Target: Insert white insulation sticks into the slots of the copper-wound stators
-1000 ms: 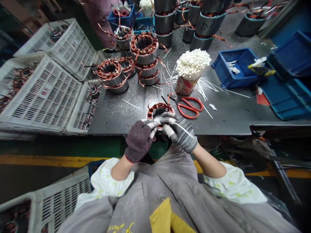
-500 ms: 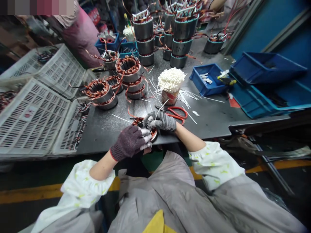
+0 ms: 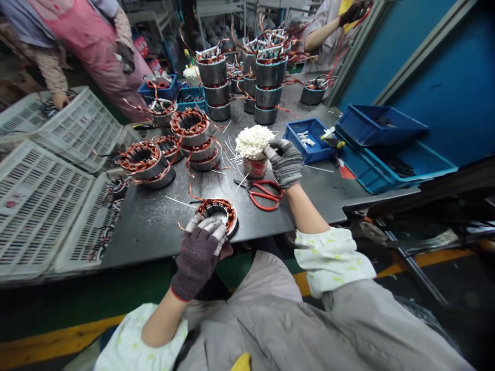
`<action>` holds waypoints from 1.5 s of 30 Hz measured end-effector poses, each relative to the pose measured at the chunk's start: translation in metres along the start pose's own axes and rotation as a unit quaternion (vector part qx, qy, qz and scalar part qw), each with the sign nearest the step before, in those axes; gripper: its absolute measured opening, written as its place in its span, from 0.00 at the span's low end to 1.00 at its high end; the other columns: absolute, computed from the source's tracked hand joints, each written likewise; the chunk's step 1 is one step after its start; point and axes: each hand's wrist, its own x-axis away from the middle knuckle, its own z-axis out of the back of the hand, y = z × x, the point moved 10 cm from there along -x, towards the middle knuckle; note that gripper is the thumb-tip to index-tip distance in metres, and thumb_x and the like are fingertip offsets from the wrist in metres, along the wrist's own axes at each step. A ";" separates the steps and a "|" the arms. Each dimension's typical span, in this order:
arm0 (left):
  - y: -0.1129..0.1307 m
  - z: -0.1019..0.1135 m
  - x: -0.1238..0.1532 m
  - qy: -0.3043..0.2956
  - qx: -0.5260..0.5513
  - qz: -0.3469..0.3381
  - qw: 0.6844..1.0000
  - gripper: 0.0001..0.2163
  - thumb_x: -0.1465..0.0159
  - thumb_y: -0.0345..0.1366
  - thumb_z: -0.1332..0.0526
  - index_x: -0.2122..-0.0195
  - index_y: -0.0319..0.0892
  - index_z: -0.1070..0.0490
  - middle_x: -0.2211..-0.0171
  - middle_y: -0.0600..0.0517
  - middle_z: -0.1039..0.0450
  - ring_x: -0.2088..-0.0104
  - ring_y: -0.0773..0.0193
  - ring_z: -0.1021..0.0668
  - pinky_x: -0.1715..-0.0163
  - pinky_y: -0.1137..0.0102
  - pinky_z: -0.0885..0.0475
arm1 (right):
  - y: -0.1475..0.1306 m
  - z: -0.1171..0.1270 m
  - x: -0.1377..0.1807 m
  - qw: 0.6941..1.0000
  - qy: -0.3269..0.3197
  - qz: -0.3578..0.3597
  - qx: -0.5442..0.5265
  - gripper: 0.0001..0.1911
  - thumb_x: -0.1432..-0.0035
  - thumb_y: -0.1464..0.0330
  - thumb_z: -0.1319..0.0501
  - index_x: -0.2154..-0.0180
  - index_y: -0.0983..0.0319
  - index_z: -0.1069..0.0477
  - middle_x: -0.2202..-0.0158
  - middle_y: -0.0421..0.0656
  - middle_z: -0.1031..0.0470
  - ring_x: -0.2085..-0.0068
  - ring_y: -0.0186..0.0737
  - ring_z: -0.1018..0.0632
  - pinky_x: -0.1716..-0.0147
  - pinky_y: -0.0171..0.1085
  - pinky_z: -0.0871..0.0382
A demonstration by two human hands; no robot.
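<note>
A motor stator [image 3: 216, 212] with copper windings lies flat near the front edge of the dark workbench [image 3: 154, 226]. My left hand [image 3: 199, 250], in a dark maroon glove, rests on the stator's near rim with fingers curled over it. My right hand [image 3: 284, 162], in a grey glove, is stretched out to the cup of white cable ties [image 3: 253, 149], its fingers pinched at the bundle's right side. Red-handled scissors [image 3: 265, 196] lie between the stator and the cup.
Stacked stators [image 3: 193, 136] and taller stator piles [image 3: 266, 82] stand at the back. White slatted crates [image 3: 46, 201] fill the left, blue bins [image 3: 386, 147] the right. Loose ties litter the bench. One person in pink [image 3: 96, 41] stands back left, another's arm [image 3: 328, 28] shows at the back.
My right hand left the stator and reached forward to the tie bundle. The left hand stayed on the stator. The view tilted upward, showing more of the room.
</note>
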 end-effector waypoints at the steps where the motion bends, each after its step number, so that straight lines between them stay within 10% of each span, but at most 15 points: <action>1: -0.002 0.000 0.000 -0.004 0.010 -0.002 1.000 0.14 0.31 0.30 0.42 0.45 0.44 0.31 0.51 0.45 0.19 0.47 0.52 0.19 0.35 0.46 0.34 | -0.003 0.002 -0.001 1.000 0.001 0.004 -0.029 0.08 0.42 0.63 0.33 0.64 0.60 0.27 0.66 0.41 0.22 0.67 0.37 0.23 0.61 0.41 0.24; 7: -0.018 -0.007 -0.001 -0.007 0.040 0.037 0.999 0.18 0.34 0.32 0.38 0.42 0.44 0.32 0.48 0.45 0.20 0.43 0.51 0.21 0.33 0.46 0.36 | -0.050 0.036 0.053 0.971 -0.022 0.058 -0.233 0.07 0.33 0.60 0.37 0.58 0.55 0.29 0.63 0.39 0.22 0.73 0.33 0.23 0.72 0.37 0.24; 12: -0.025 -0.022 -0.001 -0.055 0.026 0.071 0.996 0.16 0.34 0.34 0.39 0.45 0.42 0.28 0.48 0.43 0.21 0.42 0.48 0.22 0.32 0.43 0.37 | -0.098 0.013 0.176 0.916 -0.341 0.104 -0.184 0.07 0.31 0.64 0.40 0.62 0.57 0.25 0.57 0.46 0.19 0.57 0.42 0.17 0.57 0.42 0.21; 17: -0.027 -0.020 -0.003 -0.061 0.026 0.094 0.993 0.12 0.30 0.35 0.43 0.48 0.42 0.28 0.51 0.46 0.20 0.42 0.51 0.23 0.33 0.46 0.36 | -0.083 0.009 0.237 0.891 -0.418 0.047 -0.169 0.09 0.29 0.69 0.44 0.62 0.58 0.26 0.55 0.46 0.19 0.56 0.38 0.17 0.55 0.38 0.22; 23: -0.029 -0.020 -0.004 -0.020 0.044 0.142 0.989 0.08 0.29 0.37 0.43 0.52 0.44 0.27 0.54 0.47 0.20 0.45 0.52 0.21 0.33 0.48 0.36 | -0.063 -0.030 0.220 0.898 -0.390 -0.012 -0.201 0.16 0.29 0.57 0.43 0.62 0.59 0.23 0.54 0.47 0.19 0.57 0.39 0.18 0.55 0.39 0.22; 30: -0.035 -0.012 0.000 0.098 0.100 0.244 0.960 0.10 0.29 0.38 0.40 0.48 0.45 0.26 0.51 0.49 0.19 0.45 0.56 0.21 0.36 0.54 0.35 | -0.022 -0.051 0.214 0.890 -0.290 -0.272 -0.225 0.19 0.46 0.50 0.29 0.63 0.57 0.23 0.70 0.40 0.20 0.71 0.39 0.20 0.70 0.39 0.22; 45: -0.026 -0.010 -0.001 0.092 0.072 0.176 0.977 0.09 0.30 0.36 0.40 0.50 0.47 0.24 0.57 0.52 0.17 0.51 0.58 0.18 0.35 0.53 0.36 | -0.033 -0.051 0.201 0.912 -0.316 -0.204 -0.163 0.15 0.44 0.53 0.31 0.67 0.58 0.24 0.69 0.41 0.20 0.66 0.40 0.20 0.63 0.41 0.23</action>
